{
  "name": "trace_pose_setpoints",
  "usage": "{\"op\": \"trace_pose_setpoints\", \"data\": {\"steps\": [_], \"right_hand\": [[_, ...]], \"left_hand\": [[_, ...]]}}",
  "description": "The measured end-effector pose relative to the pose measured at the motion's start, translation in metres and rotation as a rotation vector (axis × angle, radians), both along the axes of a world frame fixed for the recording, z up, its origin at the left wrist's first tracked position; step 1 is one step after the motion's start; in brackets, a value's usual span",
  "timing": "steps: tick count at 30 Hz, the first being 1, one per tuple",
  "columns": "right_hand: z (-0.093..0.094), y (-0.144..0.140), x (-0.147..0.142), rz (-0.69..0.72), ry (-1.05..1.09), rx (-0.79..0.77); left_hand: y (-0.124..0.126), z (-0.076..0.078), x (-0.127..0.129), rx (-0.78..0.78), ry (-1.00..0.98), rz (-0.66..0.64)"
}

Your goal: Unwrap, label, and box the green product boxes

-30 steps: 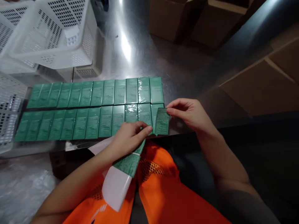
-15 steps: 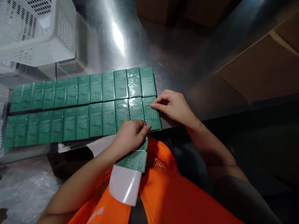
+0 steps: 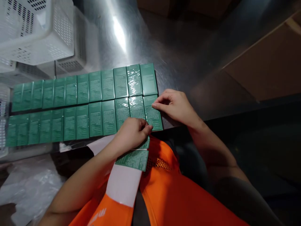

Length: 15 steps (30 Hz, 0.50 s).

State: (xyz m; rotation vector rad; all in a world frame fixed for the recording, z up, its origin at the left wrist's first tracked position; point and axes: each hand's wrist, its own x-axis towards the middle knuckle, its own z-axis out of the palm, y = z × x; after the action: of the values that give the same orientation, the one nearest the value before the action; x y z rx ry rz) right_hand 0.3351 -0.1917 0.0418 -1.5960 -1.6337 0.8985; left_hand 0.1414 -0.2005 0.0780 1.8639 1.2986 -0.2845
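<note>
Two rows of flat green packs point(image 3: 95, 118) with printed faces, some under shiny film, lie side by side on a metal table. My left hand point(image 3: 133, 133) is closed on a strip of green labels point(image 3: 133, 159) on white backing, which hangs over my orange clothing. Its thumb and forefinger are pinched together by the near edge of the rightmost near-row pack point(image 3: 153, 113). My right hand point(image 3: 172, 103) is closed in a pinch, its fingertips touching that pack's upper right part. Whatever lies between those fingertips is too small to tell.
White perforated plastic baskets point(image 3: 62, 31) stand at the upper left, behind the packs. The shiny metal table point(image 3: 103, 40) runs behind them. Cardboard boxes point(image 3: 268, 66) are at the right. Crumpled clear plastic point(image 3: 35, 188) lies low on the left.
Both hands keep nearly the same pose at the rightmost near-row pack. The view has shifted slightly, and the hanging label strip has swung a little.
</note>
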Motion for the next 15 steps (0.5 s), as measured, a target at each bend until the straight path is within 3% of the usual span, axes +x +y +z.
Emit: {"op": "trace_pose_setpoints", "data": {"steps": [7, 10, 13, 15], "right_hand": [[-0.004, -0.003, -0.004, 0.004, -0.022, 0.034], [-0.011, -0.006, -0.012, -0.078, -0.059, 0.072], [-0.004, -0.024, -0.022, -0.209, -0.213, 0.123], [0.007, -0.041, -0.029, -0.121, -0.428, 0.283]], "left_hand": [[0.008, 0.000, 0.008, 0.073, 0.139, -0.069], [0.006, 0.002, 0.008, 0.127, 0.199, -0.143], [-0.012, 0.006, 0.000, 0.126, 0.183, -0.186], [-0.015, 0.004, -0.006, 0.123, 0.118, -0.197]]}}
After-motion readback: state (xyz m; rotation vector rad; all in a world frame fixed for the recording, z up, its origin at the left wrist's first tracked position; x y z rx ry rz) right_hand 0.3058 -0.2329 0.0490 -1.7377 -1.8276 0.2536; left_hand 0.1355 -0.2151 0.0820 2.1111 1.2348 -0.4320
